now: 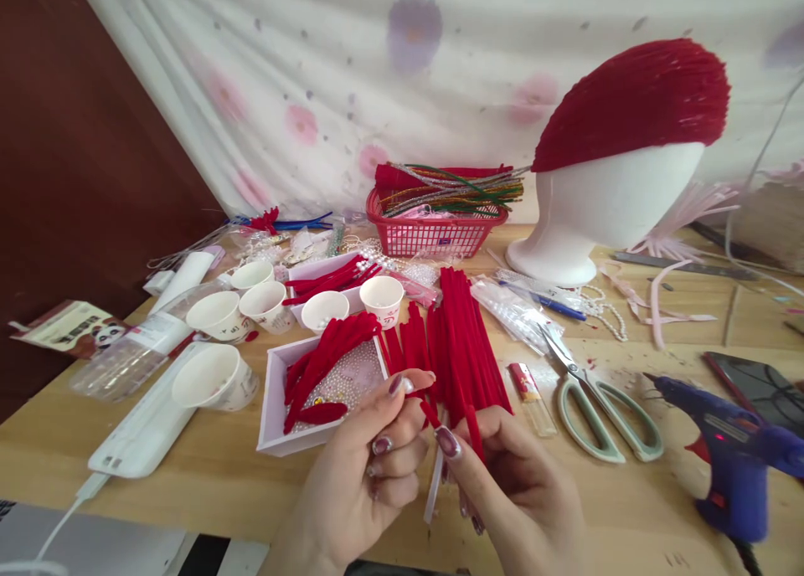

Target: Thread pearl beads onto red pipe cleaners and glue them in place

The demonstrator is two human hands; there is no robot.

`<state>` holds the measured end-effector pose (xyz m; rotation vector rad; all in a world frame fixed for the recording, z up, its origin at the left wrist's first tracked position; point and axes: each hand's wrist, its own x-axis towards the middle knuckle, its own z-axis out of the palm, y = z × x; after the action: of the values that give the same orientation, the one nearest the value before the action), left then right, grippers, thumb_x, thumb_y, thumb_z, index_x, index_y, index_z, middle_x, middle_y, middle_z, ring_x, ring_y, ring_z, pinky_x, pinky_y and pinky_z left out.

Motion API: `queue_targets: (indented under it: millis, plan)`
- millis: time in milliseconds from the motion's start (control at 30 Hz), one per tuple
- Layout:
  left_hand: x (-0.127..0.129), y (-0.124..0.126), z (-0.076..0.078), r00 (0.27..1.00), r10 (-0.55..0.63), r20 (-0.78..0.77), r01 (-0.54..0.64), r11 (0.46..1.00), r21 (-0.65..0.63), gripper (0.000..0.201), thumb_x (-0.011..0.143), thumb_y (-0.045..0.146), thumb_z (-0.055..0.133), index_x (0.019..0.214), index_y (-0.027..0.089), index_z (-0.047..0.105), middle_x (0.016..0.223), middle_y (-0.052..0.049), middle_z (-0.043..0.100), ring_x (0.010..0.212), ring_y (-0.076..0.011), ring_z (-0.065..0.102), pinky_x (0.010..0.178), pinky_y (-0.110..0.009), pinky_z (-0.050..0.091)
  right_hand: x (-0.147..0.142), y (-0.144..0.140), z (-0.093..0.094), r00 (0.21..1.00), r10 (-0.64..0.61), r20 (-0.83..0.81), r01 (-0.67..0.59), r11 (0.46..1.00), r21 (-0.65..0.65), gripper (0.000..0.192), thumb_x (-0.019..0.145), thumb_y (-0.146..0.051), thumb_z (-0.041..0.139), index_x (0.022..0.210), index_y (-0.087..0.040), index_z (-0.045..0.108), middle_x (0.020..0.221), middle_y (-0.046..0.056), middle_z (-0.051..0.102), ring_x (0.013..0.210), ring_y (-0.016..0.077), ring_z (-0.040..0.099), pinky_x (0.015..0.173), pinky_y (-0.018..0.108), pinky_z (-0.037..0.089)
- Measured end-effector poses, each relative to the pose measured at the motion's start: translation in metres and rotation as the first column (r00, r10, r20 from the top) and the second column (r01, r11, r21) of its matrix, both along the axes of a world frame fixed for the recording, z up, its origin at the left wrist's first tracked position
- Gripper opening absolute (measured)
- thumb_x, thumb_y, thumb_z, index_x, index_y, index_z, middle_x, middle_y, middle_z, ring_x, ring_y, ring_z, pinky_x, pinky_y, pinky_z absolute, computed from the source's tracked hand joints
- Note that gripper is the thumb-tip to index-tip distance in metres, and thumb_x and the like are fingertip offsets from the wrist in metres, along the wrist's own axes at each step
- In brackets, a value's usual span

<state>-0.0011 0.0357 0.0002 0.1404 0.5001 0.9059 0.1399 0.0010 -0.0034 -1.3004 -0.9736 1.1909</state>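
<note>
Spanning two pinches, a red stem (pixel 430 414) is right of the box (pixel 295 442), apparently gripped at two places to keep the short length between steady. The left hand (pixel 368 467) pinches one part with thumb and forefinger, other fingers curled inward; the right hand (pixel 518 484) presses its thumb onto another. Spare stems (pixel 468 342) lie right of the box, likely for easy reach; farther right are scissors (pixel 574 369) and a glue gun (pixel 732 442).

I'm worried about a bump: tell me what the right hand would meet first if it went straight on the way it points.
The right hand points up and left in the picture, so it would probably meet the left hand first, though depth is hard to judge here.
</note>
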Motion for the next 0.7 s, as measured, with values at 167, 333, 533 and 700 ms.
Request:
queue_targets:
  millis: [167,333,533,700]
  plan:
    - [0.001,-0.003,-0.004,0.996,-0.009,0.085,0.013,0.999,-0.043,0.031,0.065,0.029,0.098,0.091,0.022,0.083,0.049,0.013,0.031,0.043,-0.0011,0.006,0.033,-0.009,0.009,-0.003,0.003,0.007,1.0,0.0,-0.011,0.0,1.0,-0.009,0.035,0.076,-0.046,0.084,0.064,-0.023,0.061,0.054,-0.005,0.049,0.046,0.0104,0.041,0.041,0.022,0.037]
    - [0.004,-0.002,-0.003,1.0,0.016,-0.019,-0.016,1.0,0.01,0.028,0.063,0.03,0.098,0.087,0.025,0.084,0.047,0.013,0.031,0.041,0.0006,0.006,0.032,-0.006,0.015,-0.007,0.003,0.011,0.999,-0.022,-0.044,0.021,0.999,-0.033,0.035,0.075,-0.045,0.084,0.063,-0.022,0.061,0.053,-0.005,0.049,0.045,0.0086,0.039,0.042,0.021,0.035]
    - [0.001,-0.001,-0.001,0.978,0.015,-0.206,0.008,0.994,0.112,0.028,0.065,0.04,0.096,0.087,0.028,0.085,0.048,0.013,0.027,0.041,0.0006,0.009,0.034,-0.007,0.014,-0.003,0.004,0.011,1.0,0.0,-0.008,-0.001,0.999,-0.041,0.035,0.074,-0.043,0.086,0.061,-0.023,0.061,0.05,-0.006,0.048,0.044,0.01,0.041,0.042,0.022,0.037]
    - [-0.002,-0.005,0.002,0.937,0.019,-0.348,0.059,0.975,0.214,0.026,0.07,0.046,0.092,0.09,0.03,0.085,0.048,0.012,0.028,0.04,0.0,0.011,0.035,-0.01,0.013,-0.004,0.003,0.014,0.997,-0.007,-0.073,0.0,0.996,-0.089,0.034,0.073,-0.043,0.085,0.061,-0.022,0.062,0.052,-0.006,0.05,0.044,0.0084,0.039,0.043,0.022,0.034]
